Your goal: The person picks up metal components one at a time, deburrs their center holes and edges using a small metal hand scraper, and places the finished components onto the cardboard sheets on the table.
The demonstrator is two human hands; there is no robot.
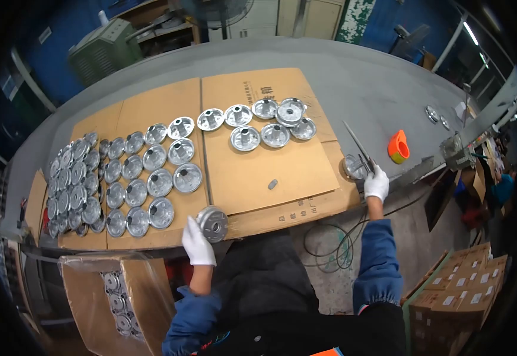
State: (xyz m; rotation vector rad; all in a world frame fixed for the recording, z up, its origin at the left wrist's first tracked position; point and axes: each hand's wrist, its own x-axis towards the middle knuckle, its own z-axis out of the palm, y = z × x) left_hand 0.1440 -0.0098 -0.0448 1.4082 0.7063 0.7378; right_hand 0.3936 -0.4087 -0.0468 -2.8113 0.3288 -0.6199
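Note:
My left hand (pixel 198 242), in a white glove, grips the rim of a round cast metal part (pixel 213 224) at the near edge of the cardboard. My right hand (pixel 377 185), also gloved, is closed around the lower end of a long thin tapered metal tool (pixel 356 141) that looks like a file. Beside its fingers another round metal part (pixel 353 167) lies on the cardboard's right edge. A small grey piece (pixel 272 184) rests on the cardboard between my hands.
Rows of round metal parts (pixel 160 182) cover the left of the cardboard sheet (pixel 246 184), with stacks at far left. Several more parts (pixel 245 138) sit toward the back. An orange ring-shaped holder (pixel 398 147) stands right. Below is an open carton (pixel 86 296) containing parts.

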